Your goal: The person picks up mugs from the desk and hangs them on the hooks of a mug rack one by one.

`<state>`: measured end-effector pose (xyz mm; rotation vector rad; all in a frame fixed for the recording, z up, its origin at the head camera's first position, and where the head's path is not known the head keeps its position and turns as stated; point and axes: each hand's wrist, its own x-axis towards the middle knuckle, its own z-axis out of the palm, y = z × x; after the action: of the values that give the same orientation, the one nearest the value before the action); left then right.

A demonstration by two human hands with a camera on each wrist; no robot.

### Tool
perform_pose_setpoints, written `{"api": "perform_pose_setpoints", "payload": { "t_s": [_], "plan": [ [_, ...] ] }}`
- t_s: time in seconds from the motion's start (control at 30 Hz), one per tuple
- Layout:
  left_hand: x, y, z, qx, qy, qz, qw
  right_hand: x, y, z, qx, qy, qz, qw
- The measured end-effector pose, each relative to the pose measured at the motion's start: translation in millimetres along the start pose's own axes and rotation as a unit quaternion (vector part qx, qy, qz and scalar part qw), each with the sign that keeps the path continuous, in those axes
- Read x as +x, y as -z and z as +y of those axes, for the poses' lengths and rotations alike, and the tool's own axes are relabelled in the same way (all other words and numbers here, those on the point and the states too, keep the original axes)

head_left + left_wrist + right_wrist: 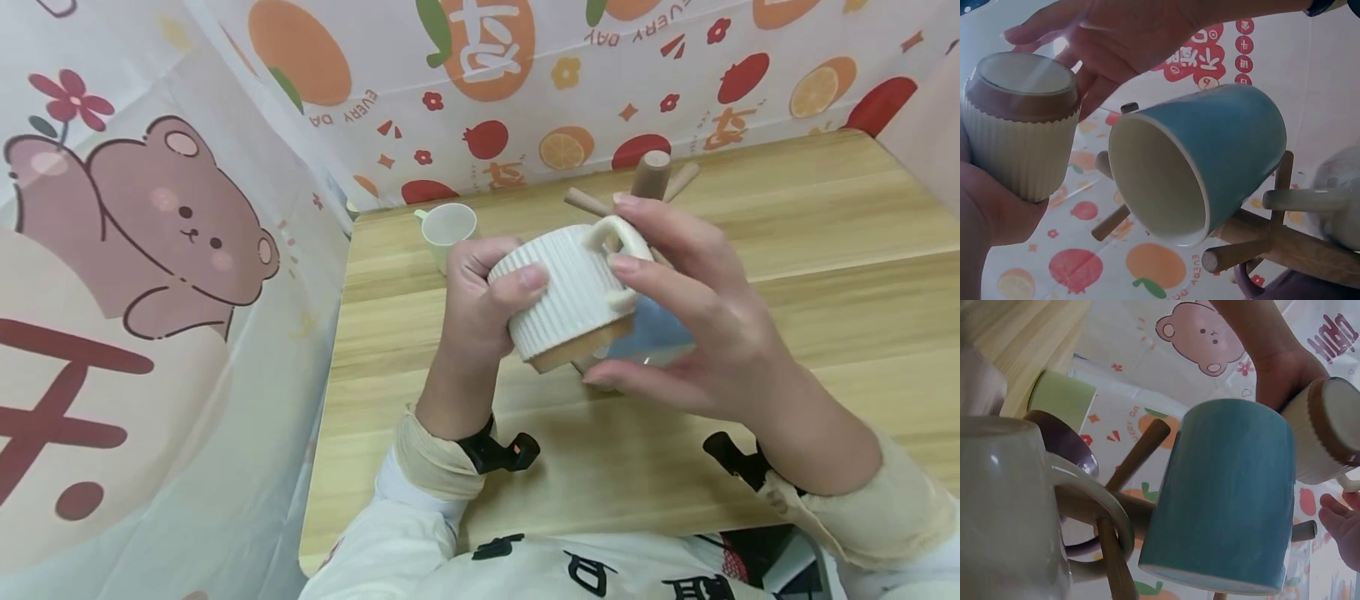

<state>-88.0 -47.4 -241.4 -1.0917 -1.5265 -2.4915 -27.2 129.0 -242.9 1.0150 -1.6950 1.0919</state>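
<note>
My left hand [487, 292] grips a cream ribbed mug [570, 292] by its side, thumb across the ribs. The mug is tilted, its tan base [1022, 100] facing up in the left wrist view. Around the mug's handle [630, 237] my right hand [697, 308] has its fingers spread, fingertips right at the handle and thumb near the base. Below the hands, a blue mug [1229, 150] hangs on a wooden mug rack [651, 177], its white mouth facing sideways in the left wrist view; the head view shows only part of it.
A pale green cup [448, 223] stands at the table's back left. On the rack are a whitish mug [1007, 506] and a dark purple mug [1063, 437]. Rack pegs [585, 202] stick out in several directions. Printed cloth [420, 75] hangs behind the wooden table [390, 350].
</note>
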Motion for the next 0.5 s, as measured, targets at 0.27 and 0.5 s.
{"api": "perform_pose_setpoints", "payload": {
  "t_s": [0.27,0.5],
  "plan": [
    [-5.6,-9.8,5.6,0.038,-0.025,-0.093,0.9946,-7.2,1,3,0.061,-0.012,-0.046,0.9970],
    [-7.7,-19.4,6.7,0.062,-0.064,-0.129,0.9876,-22.0,-3,9,0.092,0.039,0.035,0.9944]
  ]
}}
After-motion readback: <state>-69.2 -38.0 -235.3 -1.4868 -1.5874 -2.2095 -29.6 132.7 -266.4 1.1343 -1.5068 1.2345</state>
